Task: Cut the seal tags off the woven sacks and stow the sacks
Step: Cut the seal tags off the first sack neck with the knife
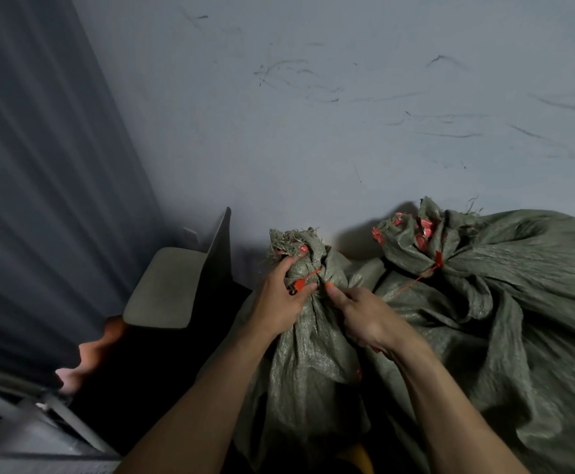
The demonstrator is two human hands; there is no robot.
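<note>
- The left hand [279, 302] curled round the gathered neck of the near sack [306, 364], with its thumb lying just beside the red seal tag [299, 284].
- That tag hung on the left side of the neck. Its thin red strap was cinched round the bunched weave just below the frayed mouth.
- The right hand [364, 319] was closed round an orange-tipped tool [330, 286]. The tip sat right at the strap, on the right side of the neck.
- Most of the tool was hidden in the fist, so it was probably a cutter, though its blade could not be made out.
- The step in hand looked like the cut on the near sack. The seal was not yet severed.
- The next move called for getting the blade onto the strap alone, clear of the weave and the left thumb, while the left hand kept the neck taut.
- A second sack [501, 285] lay to the right, touching the near one. Its own red tag [438, 258] was fastened at the neck, with a long tail trailing down to the left.
- Both sacks sat against the scuffed grey wall [313, 114]. A grey chair [166, 289] stood to the left, beside a dark curtain [39, 165].
</note>
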